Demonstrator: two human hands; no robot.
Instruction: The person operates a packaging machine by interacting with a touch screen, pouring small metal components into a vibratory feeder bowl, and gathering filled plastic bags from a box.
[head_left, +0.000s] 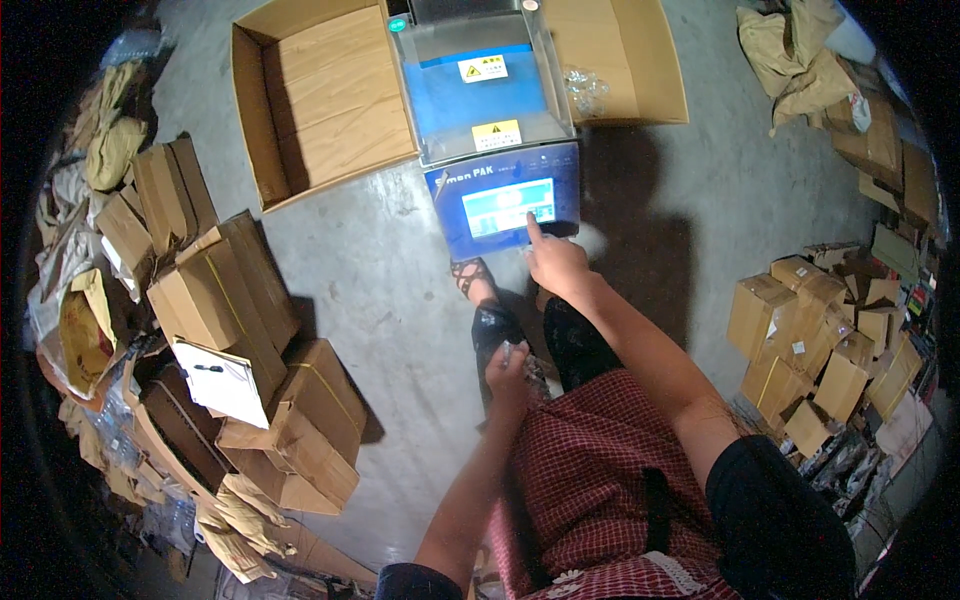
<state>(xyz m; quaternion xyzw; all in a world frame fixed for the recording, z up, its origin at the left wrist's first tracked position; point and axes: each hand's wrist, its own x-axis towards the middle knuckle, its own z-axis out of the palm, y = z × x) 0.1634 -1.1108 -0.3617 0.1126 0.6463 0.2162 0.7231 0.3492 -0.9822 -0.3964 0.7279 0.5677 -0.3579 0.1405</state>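
My right hand [557,266] reaches forward with its index finger stretched out. The fingertip is on or just over the lit touchscreen [497,208] of a blue packing machine [440,235]; its other fingers are curled in. My left hand [506,374] is closed in front of my lap. Some clear, shiny plastic [537,378] shows beside its fingers, too small and crumpled to make out its exact form. Behind the screen, the machine has a blue sloping surface [480,95] with warning labels on it.
Cardboard trays flank the machine: one at left [340,110], one at right [640,60], where small clear pieces [585,90] lie. Boxes [215,300] with a white sheet [222,380] and pen stand at left. More boxes [790,320] are piled at right. Brown paper [790,60] lies far right.
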